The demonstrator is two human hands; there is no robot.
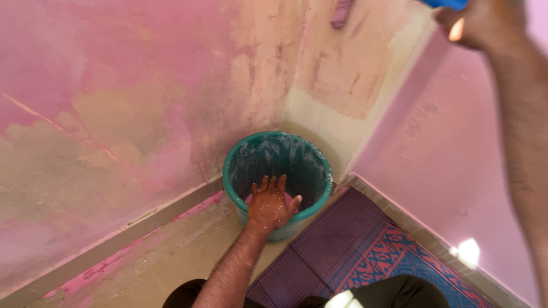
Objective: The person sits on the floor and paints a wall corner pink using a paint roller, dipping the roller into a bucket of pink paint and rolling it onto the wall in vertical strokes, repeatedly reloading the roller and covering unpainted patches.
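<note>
Head view is showing the fingers (267, 185) of the left hand (270, 206) spreading slightly apart and lying flat, palm down, over the near rim of a round teal bucket (308, 153), with the fingertips reaching into its mouth and clamping on nothing. Just under the palm a small patch of pink is showing inside the bucket, though what it is cannot be told. The bucket's inner wall is looking dark green and streaked with whitish, chalky residue, while its outer wall near the base is paler. It is standing on the floor (188, 256), tucked into the corner where the walls are meeting. The right hand (482, 23) is rising at the top right edge, its fingers closing around a blue object (448, 3) that is mostly cut off by the frame, so its shape cannot be told. The wall (114, 102) behind the bucket is wearing patchy pink paint over rough beige plaster, scraped and blotched, and a smoother pink wall is running along the right. A pale skirting strip is lining the base. The floor is looking dusty and smeared with pink, and a woven mat (365, 251) in purple, red and blue is lying beside the bucket.
</note>
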